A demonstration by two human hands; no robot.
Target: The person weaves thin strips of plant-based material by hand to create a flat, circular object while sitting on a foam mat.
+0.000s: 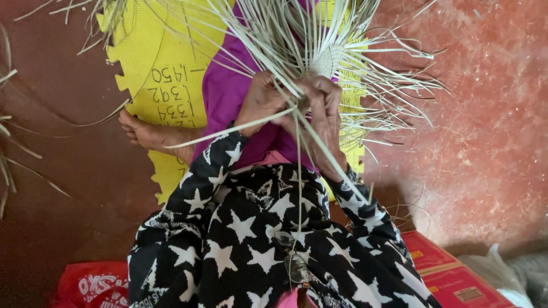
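I look down at a partly woven piece (pixel 326 60) of pale palm strips held over my lap. Many loose strips (pixel 394 85) fan out from it in all directions. My left hand (pixel 260 100) grips strips at the near left of the weave, fingers curled around them. My right hand (pixel 324 114) pinches strips just below the woven patch. One long strip (pixel 228 132) runs leftwards across my left wrist. Both arms wear black sleeves with white stars (pixel 245 222).
A yellow foam mat (pixel 165 63) with a toothed edge lies under a purple cloth (pixel 225 91). My bare foot (pixel 142 134) rests on the mat. Red floor all round; a red carton (pixel 451 274) at lower right, a red bag (pixel 94 285) at lower left.
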